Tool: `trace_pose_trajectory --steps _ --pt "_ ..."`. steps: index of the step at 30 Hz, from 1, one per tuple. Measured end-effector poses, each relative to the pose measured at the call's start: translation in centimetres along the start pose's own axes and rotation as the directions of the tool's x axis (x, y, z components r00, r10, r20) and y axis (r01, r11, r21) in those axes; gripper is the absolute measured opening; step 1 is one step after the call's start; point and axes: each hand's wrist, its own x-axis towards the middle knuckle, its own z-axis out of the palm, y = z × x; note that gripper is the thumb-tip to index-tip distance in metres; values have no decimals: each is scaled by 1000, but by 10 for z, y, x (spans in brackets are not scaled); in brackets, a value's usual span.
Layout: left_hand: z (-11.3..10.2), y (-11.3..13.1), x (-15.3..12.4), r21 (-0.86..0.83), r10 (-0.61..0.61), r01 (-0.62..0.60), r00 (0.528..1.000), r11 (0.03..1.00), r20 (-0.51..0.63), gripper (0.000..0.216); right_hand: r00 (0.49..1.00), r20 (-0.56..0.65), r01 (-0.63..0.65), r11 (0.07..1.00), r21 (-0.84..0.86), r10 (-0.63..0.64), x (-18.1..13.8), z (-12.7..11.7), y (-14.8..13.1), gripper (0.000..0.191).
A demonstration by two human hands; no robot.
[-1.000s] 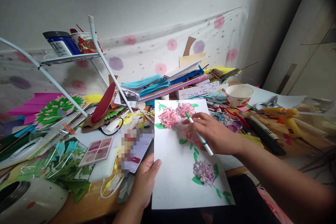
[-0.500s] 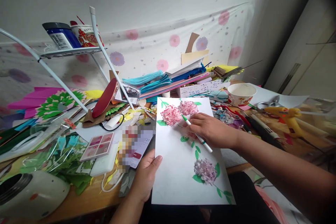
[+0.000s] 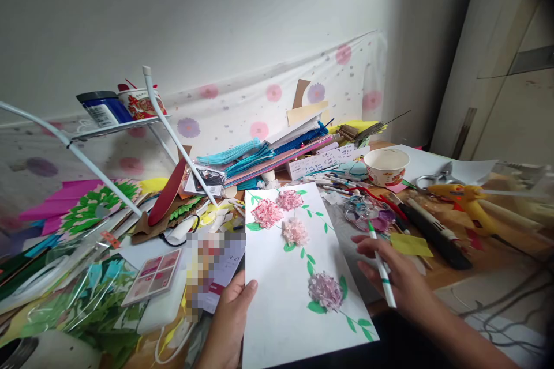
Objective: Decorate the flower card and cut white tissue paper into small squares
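A white sheet of paper [image 3: 277, 311] slants toward me, its left edge gripped by my left hand [image 3: 229, 314], thumb on top. Several raised, ruffled flowers decorate it: pink ones [image 3: 267, 213] near the top, a pale pink one [image 3: 295, 231] below them, and a purple one [image 3: 326, 292] lower right. Green leaves and thin stems [image 3: 310, 265] are on the sheet among them. My right hand [image 3: 392, 271] is off the paper's right side, holding a white marker pen [image 3: 383, 277] between its fingers. The pen's green tip points up, apart from the sheet.
Craft clutter covers the table. A hot glue gun [image 3: 465, 202], scissors [image 3: 437, 177] and a paper bowl [image 3: 386, 166] lie to the right. A white rack [image 3: 160, 106] rises at the left, near a phone [image 3: 223, 277] and a pink palette [image 3: 151, 278]. Bundled blue stems [image 3: 249, 161] lie behind.
My right hand has drawn back with the marker from over the flowers to the right of the paper. The pale pink flower it covered now shows. The camera view has tilted up.
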Motion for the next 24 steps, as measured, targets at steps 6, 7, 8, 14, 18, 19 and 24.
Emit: trace_pose_trajectory --steps 6,7,8,14,18,19,24 --pt "8 -6 9 93 -46 56 994 994 -101 61 995 96 -21 997 70 15 -11 -1 -4 12" --pt "10 -7 9 109 -46 58 994 992 -103 60 995 98 -21 997 79 13 -11 -2 -4 13" --pt "11 -7 10 124 -42 55 994 991 -104 60 995 99 -21 996 87 12 -12 -2 -3 13" --pt "21 -6 9 150 -86 101 991 984 -104 58 992 122 21 997 74 -30 -19 -2 3 20" --pt "29 3 8 232 -121 133 991 964 -64 55 990 138 24 998 61 -33 -21 -4 5 23" --pt "28 5 9 302 -97 113 993 946 -65 55 990 135 26 998 63 -34 -21 -5 5 23" --pt "9 14 9 747 144 28 976 665 -165 60 994 97 50 997 58 -55 -20 -5 7 21"
